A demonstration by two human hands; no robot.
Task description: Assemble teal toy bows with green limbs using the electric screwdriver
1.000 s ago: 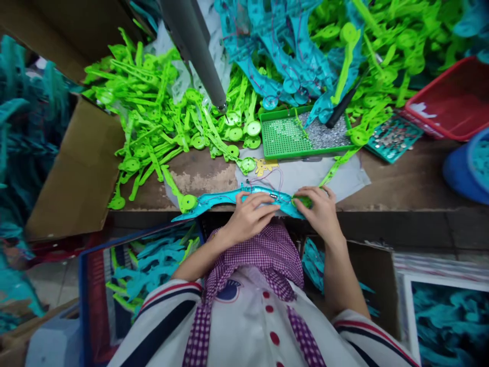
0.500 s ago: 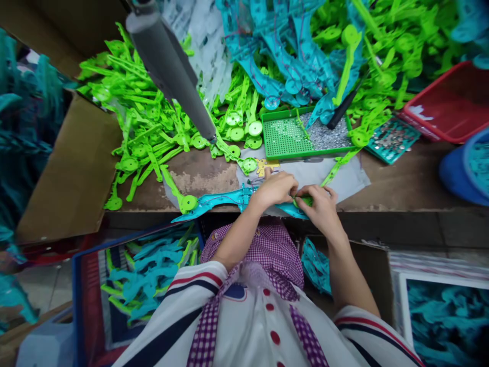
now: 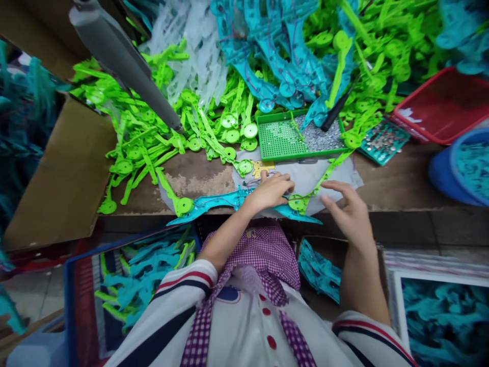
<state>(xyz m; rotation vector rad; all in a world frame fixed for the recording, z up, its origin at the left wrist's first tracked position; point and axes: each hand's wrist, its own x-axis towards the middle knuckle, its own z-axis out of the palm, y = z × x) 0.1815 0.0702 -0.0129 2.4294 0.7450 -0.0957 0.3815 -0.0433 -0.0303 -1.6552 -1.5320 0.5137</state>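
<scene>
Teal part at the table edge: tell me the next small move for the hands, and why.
Probably bring the right hand back down onto the green disc piece. The left hand presses the teal part flat at the table edge, while the right hand hovers open just right of the disc, holding nothing. The disc lies on the teal part's right end, seemingly loose.

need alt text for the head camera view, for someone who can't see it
Seen from above, a person's left hand presses on a long teal plastic piece at the edge of a wooden bench, while the right hand hovers open beside it. Behind lie heaps of green plastic parts, a green tray and a red bin.
</scene>
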